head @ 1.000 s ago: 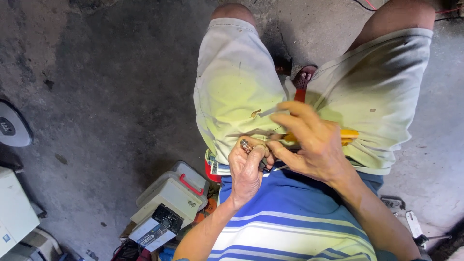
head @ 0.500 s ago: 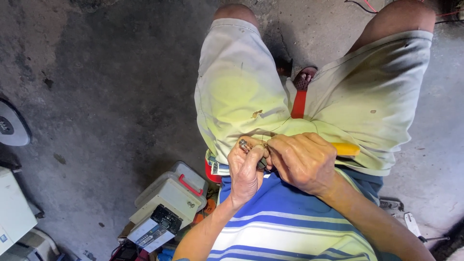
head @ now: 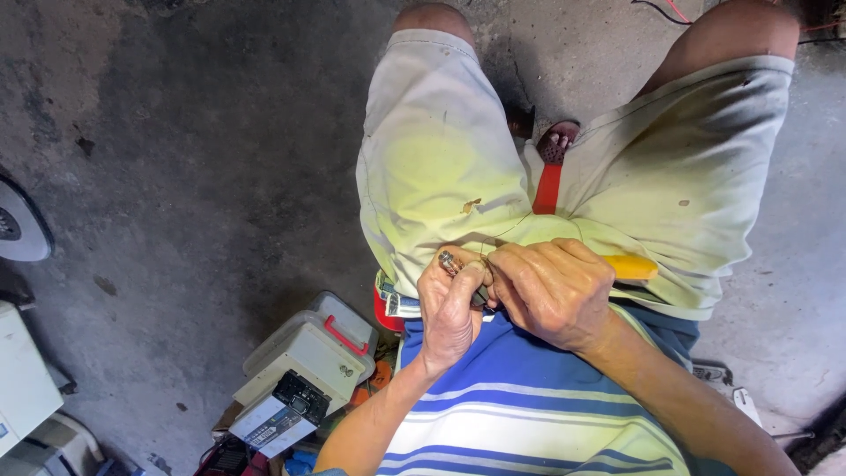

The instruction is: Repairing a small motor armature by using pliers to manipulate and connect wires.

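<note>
I see a small shiny metal part (head: pixel 448 260) pinched in my left hand (head: pixel 454 308), a glossy yellow plastic handle (head: pixel 630 266) under my right hand (head: pixel 551 291), matt stained cloth shorts (head: pixel 441 167), rough grey concrete floor (head: pixel 194 176), and a smooth beige plastic case (head: pixel 304 357).

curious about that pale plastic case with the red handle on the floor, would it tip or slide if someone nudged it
The pale case looks boxy and low, so it would probably slide rather than tip. It leans against other clutter, a small black and white box among it, which might block or shift. The rough concrete floor likely adds drag. Its weight cannot be told.
</note>
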